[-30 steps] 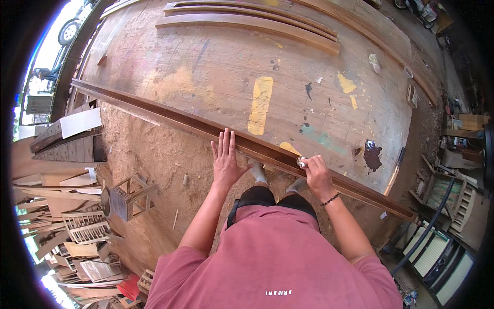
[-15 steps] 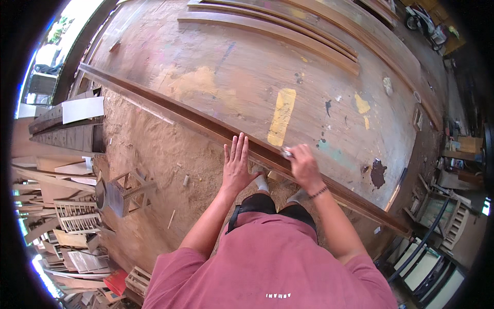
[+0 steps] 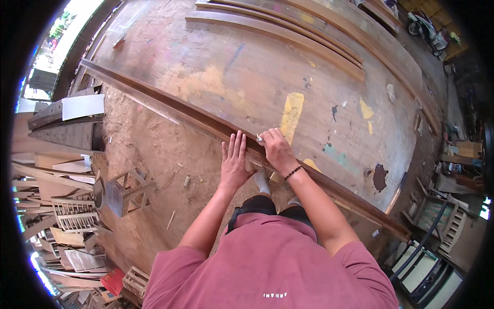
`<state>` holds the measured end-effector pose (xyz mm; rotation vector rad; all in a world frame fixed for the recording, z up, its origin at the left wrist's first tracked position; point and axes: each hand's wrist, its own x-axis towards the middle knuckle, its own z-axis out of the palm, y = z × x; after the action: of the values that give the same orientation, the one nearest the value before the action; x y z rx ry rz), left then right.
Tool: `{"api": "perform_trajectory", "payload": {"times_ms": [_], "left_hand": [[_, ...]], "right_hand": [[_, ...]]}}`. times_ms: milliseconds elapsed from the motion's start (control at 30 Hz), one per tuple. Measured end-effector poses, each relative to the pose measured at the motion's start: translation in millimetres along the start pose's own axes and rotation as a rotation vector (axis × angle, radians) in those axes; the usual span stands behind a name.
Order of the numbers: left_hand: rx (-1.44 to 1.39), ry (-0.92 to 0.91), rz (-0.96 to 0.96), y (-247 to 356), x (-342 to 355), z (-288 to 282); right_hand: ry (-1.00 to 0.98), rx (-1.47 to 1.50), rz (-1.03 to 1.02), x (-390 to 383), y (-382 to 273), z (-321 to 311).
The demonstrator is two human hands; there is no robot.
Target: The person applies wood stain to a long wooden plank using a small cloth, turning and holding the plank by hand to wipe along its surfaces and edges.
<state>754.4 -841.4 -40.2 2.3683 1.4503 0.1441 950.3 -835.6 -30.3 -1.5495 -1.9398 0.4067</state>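
A long, dark brown wooden plank (image 3: 172,103) runs slantwise along the near edge of the worktable, from far left to near right. My left hand (image 3: 234,166) lies open on it, fingers stretched forward over the wood. Just to the right, my right hand (image 3: 279,152) is closed around a small whitish-grey wad (image 3: 260,139), which touches the plank close to my left fingertips. Fingers cover most of the wad, so its kind cannot be made out.
Several brown boards (image 3: 278,35) lie along the table's far side. The tabletop (image 3: 206,85) is stained with paint patches. A small wooden stool frame (image 3: 128,191) stands on the dusty floor at left, near stacked wood scraps (image 3: 74,216). Chair-like frames (image 3: 427,268) stand at right.
My right hand has slid left and slightly away along the plank with the wad, coming close to my left hand. The left hand stays nearly in place.
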Motion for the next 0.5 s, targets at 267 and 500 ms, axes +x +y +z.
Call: {"api": "perform_trajectory", "payload": {"times_ms": [267,500], "left_hand": [[-0.092,0.08,0.064,-15,-7,2],[0.014,0.086,-0.123,-47,-1,-18]], "right_hand": [[-0.129,-0.052,0.199,-75,8,-64],[-0.06,-0.089,0.011,-13,-4,11]]}}
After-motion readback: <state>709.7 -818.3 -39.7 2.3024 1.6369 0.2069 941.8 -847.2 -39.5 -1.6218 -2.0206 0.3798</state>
